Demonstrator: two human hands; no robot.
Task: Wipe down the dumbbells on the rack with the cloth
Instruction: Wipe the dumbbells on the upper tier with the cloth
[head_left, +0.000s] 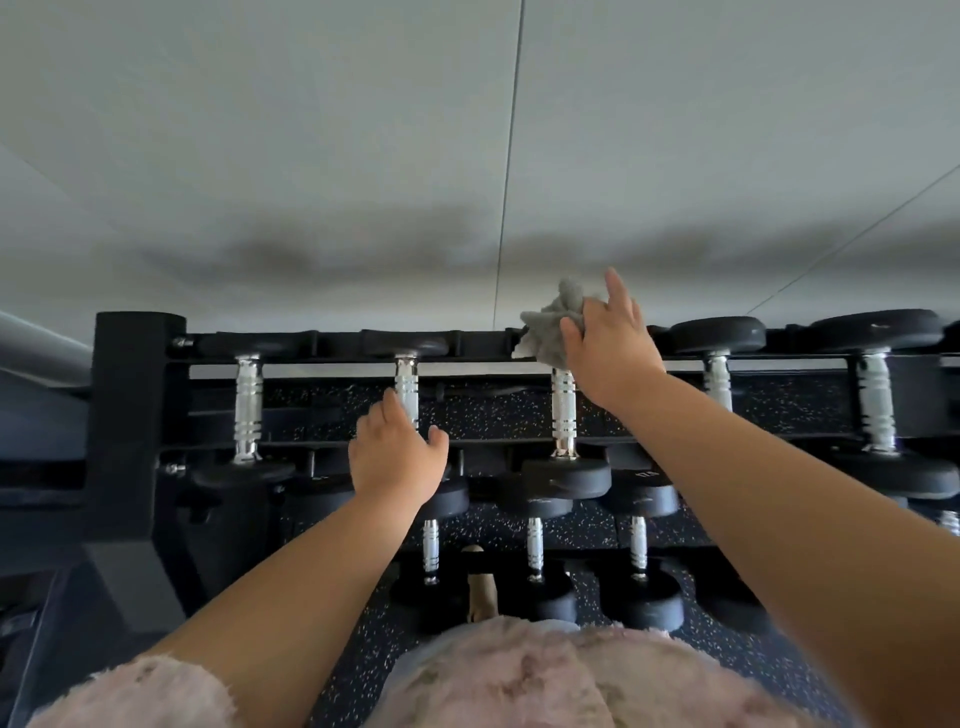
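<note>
A black rack (137, 395) holds a top row of dumbbells with chrome handles and black heads. My right hand (608, 343) holds a crumpled grey cloth (553, 325) against the far head of the third dumbbell (563, 410) from the left; that head is hidden under the cloth. My left hand (397, 457) curls around the near part of the second dumbbell's handle (406, 387). A lower row of smaller dumbbells (535, 545) sits below, closer to me.
A pale wall (363, 156) rises right behind the rack. More top-row dumbbells (719, 364) continue to the right. A black speckled rubber floor (363, 670) lies under the rack. A grey rail (36, 343) runs at the far left.
</note>
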